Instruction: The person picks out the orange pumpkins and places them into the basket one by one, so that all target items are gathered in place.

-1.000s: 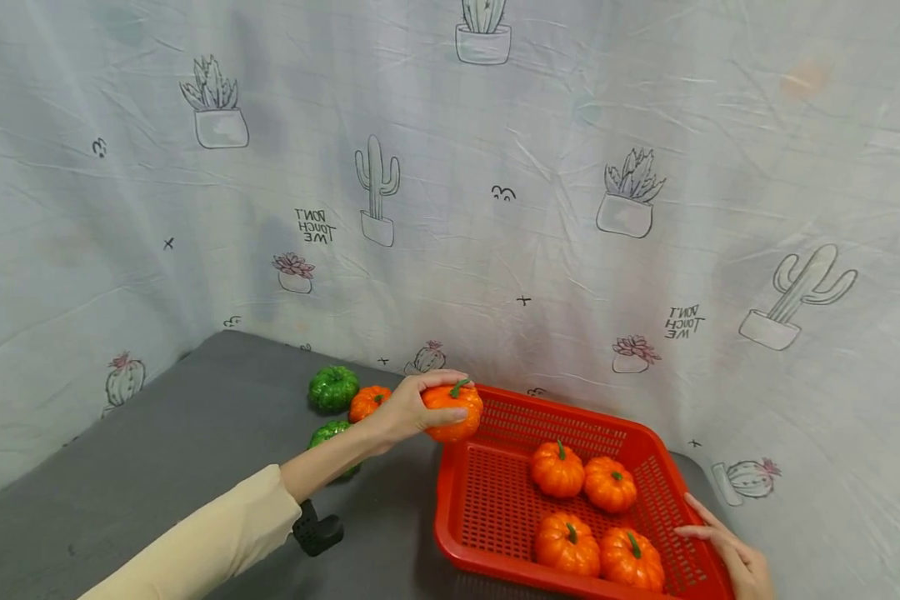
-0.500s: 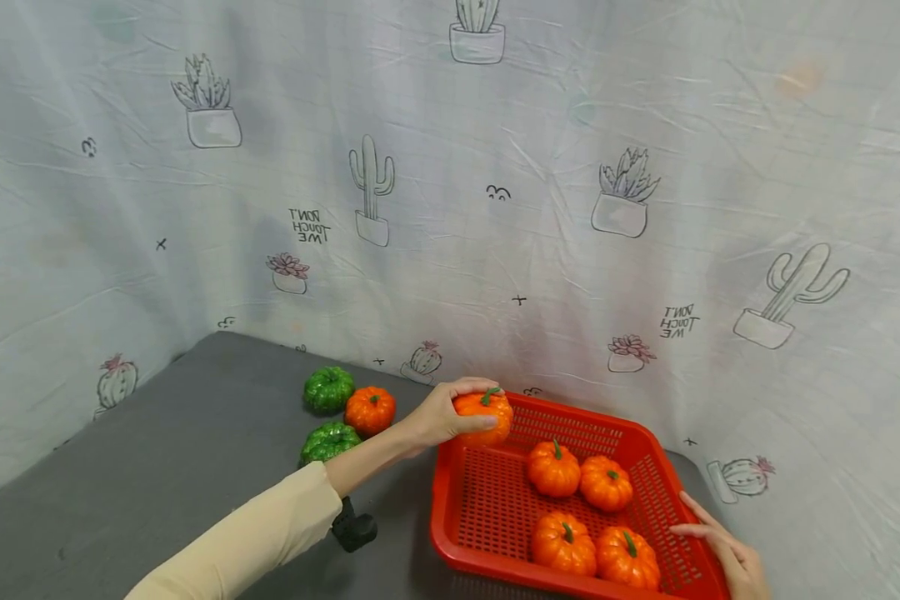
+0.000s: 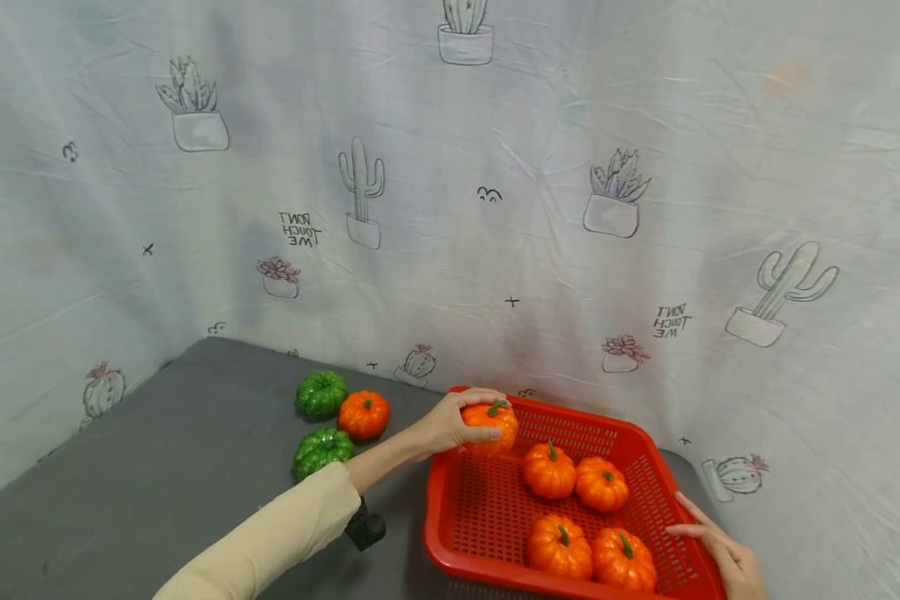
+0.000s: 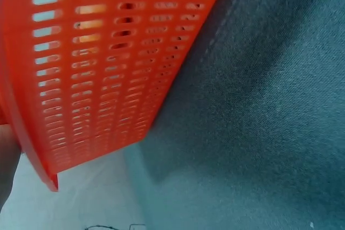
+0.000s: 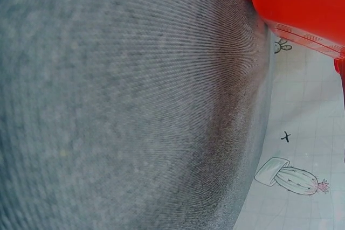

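My left hand (image 3: pixel 450 423) holds an orange pumpkin (image 3: pixel 492 429) with a green stem, thumb in front and fingers over the far side. It is above the back left corner of a red plastic basket (image 3: pixel 438 517). Several orange pumpkins (image 3: pixel 558 546) sit in the basket's right half. My right hand (image 3: pixel 727 554) holds the basket's right rim, its thumb over the inner side and a finger along the outside. In the left wrist view, only a dark edge of the left hand (image 4: pixel 7 160) shows beside the slotted basket wall (image 4: pixel 108 79).
Left of the basket, two green pumpkins (image 3: pixel 322 394) and another orange pumpkin (image 3: pixel 363 415) lie on the grey tabletop (image 3: pixel 195 467). Behind the table hangs a pale curtain (image 3: pixel 420 208) with cactus drawings. A black device (image 3: pixel 365 527) is at the left wrist.
My left hand has carried its pumpkin rightward and slightly down, from the basket's left edge to over its inside. The right hand has stayed at the rim. The head view has shifted slightly.
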`<action>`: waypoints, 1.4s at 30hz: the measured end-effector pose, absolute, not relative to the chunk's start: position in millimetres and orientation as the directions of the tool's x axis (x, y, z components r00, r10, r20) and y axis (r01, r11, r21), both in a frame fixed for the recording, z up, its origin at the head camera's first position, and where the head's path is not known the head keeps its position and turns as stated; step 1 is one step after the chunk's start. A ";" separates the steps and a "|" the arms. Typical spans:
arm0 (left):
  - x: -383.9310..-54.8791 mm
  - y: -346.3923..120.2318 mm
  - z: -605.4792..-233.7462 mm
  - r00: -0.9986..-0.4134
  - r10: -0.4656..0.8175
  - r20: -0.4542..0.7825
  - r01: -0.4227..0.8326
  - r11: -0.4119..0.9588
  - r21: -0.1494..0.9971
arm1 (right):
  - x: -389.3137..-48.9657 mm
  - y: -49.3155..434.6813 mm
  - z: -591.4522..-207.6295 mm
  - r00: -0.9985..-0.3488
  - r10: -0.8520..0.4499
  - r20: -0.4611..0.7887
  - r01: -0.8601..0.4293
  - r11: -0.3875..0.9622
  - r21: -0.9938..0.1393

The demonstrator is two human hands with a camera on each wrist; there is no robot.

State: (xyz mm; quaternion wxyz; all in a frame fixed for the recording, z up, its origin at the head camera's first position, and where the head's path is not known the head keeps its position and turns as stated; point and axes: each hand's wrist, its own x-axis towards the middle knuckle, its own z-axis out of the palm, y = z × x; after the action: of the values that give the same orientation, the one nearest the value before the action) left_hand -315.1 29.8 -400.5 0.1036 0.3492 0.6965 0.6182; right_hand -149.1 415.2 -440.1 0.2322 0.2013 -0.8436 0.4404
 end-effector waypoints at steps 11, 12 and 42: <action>-326.2 47.3 -399.9 -0.692 0.675 0.257 0.374 0.030 0.927 | -149.4 415.5 -440.6 -0.816 -0.148 0.559 -0.558 0.455 -0.694; -326.6 48.4 -400.0 -0.695 0.674 0.251 0.370 0.036 0.928 | -149.4 415.5 -440.7 -0.819 -0.149 0.555 -0.555 0.455 -0.697; -340.2 65.1 -402.7 -0.640 0.754 0.148 0.314 0.080 0.946 | -150.1 415.0 -441.7 -0.820 -0.115 0.561 -0.535 0.501 -0.680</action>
State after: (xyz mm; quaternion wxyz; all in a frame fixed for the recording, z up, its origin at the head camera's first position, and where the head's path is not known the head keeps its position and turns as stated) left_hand -340.2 65.1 -402.7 0.1953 0.3767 0.7084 0.5640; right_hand -150.1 415.0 -441.7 0.2284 0.1946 -0.8356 0.4602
